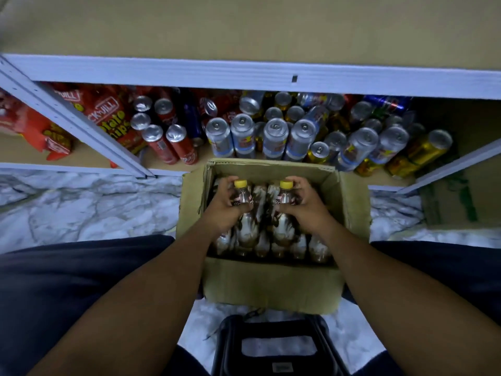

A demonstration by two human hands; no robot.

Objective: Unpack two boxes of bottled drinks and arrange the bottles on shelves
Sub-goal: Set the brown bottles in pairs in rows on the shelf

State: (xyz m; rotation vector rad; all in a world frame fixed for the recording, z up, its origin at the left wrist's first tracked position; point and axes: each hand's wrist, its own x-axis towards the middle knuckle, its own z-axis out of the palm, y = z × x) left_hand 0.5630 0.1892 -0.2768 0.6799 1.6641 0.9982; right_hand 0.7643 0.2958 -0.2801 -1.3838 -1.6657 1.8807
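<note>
Two yellow-capped bottles [244,202], brown swirled labels | left hand [225,210], right hand [303,204]: fingers wrapped round one each | cardboard box [271,289]

Box [271,289] on floor [81,207] before shelf [189,164]; bottles [260,240] in box; cans [271,131] on shelf behind.

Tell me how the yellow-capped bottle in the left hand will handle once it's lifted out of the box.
The yellow-capped plastic bottle with brown drink looks full, so probably heavy for its size. The left hand wraps its glossy label, which may be somewhat slippery. Tall and narrow, it could tip if set down carelessly on a shelf.
</note>
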